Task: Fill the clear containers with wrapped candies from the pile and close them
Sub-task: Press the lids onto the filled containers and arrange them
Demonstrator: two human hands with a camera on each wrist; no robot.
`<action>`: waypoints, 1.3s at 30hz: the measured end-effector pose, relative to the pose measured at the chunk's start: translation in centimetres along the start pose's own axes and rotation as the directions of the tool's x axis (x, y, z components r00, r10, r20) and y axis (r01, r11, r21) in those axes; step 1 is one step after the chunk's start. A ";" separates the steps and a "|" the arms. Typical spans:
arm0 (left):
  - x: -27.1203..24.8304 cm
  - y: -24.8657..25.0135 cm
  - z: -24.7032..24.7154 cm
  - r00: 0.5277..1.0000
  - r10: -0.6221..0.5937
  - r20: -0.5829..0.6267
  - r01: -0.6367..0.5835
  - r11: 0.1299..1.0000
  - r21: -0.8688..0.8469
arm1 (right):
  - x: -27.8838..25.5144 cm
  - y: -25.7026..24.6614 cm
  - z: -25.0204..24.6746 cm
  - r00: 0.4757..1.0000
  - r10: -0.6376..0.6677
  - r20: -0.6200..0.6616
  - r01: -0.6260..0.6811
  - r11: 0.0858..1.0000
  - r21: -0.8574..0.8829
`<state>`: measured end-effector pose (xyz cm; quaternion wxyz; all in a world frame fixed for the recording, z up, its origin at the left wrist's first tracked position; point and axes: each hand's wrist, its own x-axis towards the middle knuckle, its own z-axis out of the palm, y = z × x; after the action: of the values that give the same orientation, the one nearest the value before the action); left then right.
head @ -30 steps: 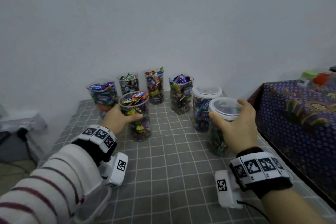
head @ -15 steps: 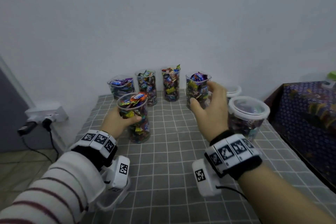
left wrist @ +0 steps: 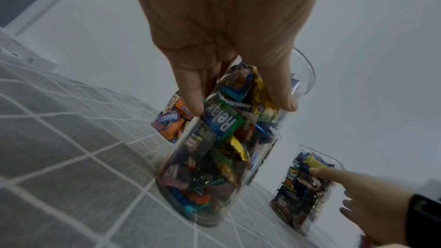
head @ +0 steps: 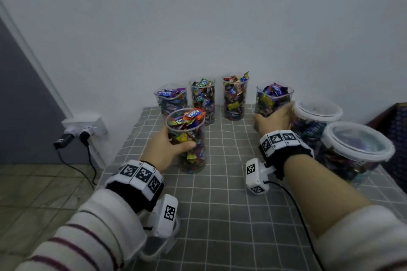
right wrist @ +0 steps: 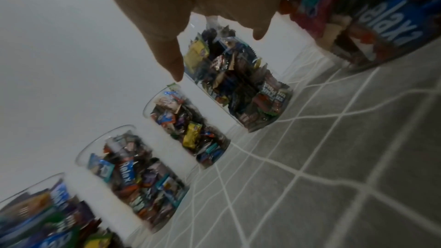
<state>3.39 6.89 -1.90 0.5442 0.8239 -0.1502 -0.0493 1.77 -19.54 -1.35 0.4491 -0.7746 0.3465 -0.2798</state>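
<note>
Several clear containers packed with wrapped candies stand on a grey checked tablecloth (head: 220, 204). My left hand (head: 176, 145) grips the nearest open container (head: 187, 138) at mid-height, thumb in front; the left wrist view shows thumb and finger on its wall (left wrist: 214, 157). My right hand (head: 273, 119) wraps the lower part of the open container at the back right (head: 274, 99), thumb on its left side, fingers round its right (right wrist: 238, 86). Three other open containers (head: 202, 97) stand along the wall. Two wider containers with white lids (head: 317, 114) (head: 356, 145) stand at the right.
A clear plastic piece (head: 158, 246) lies under my left wrist at the table's near left edge. A wall socket with plugs and cables (head: 83, 127) sits left of the table, above a tiled floor. Dark patterned cloth (head: 394, 138) borders the right side.
My right hand let go of the lidded container at the right, moved left and back, and took hold of the back-right open container. The left hand stayed on its container.
</note>
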 end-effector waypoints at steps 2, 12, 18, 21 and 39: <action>0.0 0.2 0.1 1.000 -0.007 0.002 0.007 1.000 -0.023 | 1.3 0.1 0.4 1.000 0.003 -0.017 -0.003 1.000 0.006; 0.0 0.2 0.2 0.999 -0.013 -0.041 0.012 1.000 -0.014 | 3.3 -0.3 0.1 1.000 0.007 -0.030 -0.009 0.998 -0.068; -0.4 -0.2 0.2 0.996 0.010 -0.084 -0.007 0.999 0.038 | 1.4 -0.5 0.3 0.997 -0.080 0.001 0.079 0.981 -0.175; -0.7 -0.2 0.2 0.996 0.009 -0.094 -0.004 0.998 0.056 | -0.2 -0.6 0.4 0.994 -0.105 0.044 0.111 0.977 -0.180; -4.9 0.2 -2.9 0.998 -0.017 0.064 0.010 0.993 0.114 | -12.0 0.8 -4.3 0.862 -0.352 0.364 0.396 0.917 -0.051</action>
<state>-0.58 10.85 -0.92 0.4912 0.8524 -0.1647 -0.0709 -8.85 -12.54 -1.66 0.3910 -0.8906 0.1213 -0.1983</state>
